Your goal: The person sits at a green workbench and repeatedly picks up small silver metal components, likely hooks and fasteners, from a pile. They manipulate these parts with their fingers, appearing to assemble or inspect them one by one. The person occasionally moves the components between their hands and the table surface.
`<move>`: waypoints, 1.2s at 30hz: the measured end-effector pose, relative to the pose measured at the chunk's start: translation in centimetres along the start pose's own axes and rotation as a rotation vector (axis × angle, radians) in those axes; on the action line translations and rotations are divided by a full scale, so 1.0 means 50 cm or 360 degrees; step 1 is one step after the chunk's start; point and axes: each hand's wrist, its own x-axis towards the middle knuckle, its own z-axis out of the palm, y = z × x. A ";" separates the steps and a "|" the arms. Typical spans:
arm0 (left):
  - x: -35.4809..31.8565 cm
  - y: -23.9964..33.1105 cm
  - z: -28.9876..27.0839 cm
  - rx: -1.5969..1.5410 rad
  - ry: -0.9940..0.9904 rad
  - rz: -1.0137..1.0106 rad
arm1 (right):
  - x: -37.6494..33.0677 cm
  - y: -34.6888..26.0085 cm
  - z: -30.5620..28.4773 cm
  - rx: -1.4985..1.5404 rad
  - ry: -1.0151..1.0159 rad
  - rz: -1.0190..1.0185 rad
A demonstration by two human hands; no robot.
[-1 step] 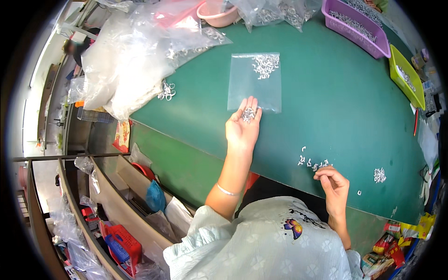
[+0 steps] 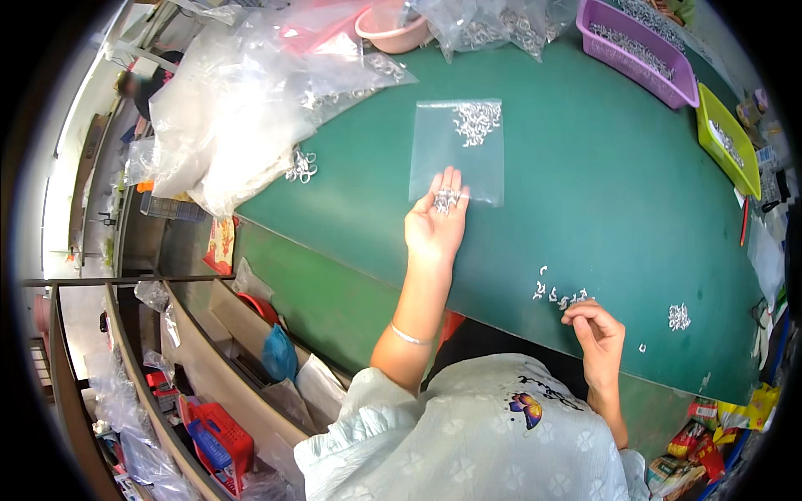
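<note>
My left hand (image 2: 433, 225) lies palm up on the green table (image 2: 601, 184), with a small heap of silver metal pieces (image 2: 445, 200) resting on its fingers. Its fingertips touch the near edge of a flat clear plastic bag (image 2: 443, 142), which holds more of the same pieces (image 2: 476, 123) at its far end. My right hand (image 2: 596, 332) is at the table's near edge with its fingers curled down. Its fingertips touch a loose row of metal pieces (image 2: 558, 294). Whether it grips any of them is hidden.
Another small cluster of pieces (image 2: 677, 316) lies right of my right hand. Crumpled clear bags (image 2: 242, 108) are piled at the far left, with a pink bowl (image 2: 391, 32) behind them. A purple tray (image 2: 642, 50) and a yellow-green tray (image 2: 728, 142) stand at the right. Shelves with clutter (image 2: 209, 434) sit below left.
</note>
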 end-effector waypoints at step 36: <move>-0.202 -0.185 -0.069 0.2848 -0.1287 0.0720 | 0.021 0.090 -0.038 -0.1353 0.0385 -0.0634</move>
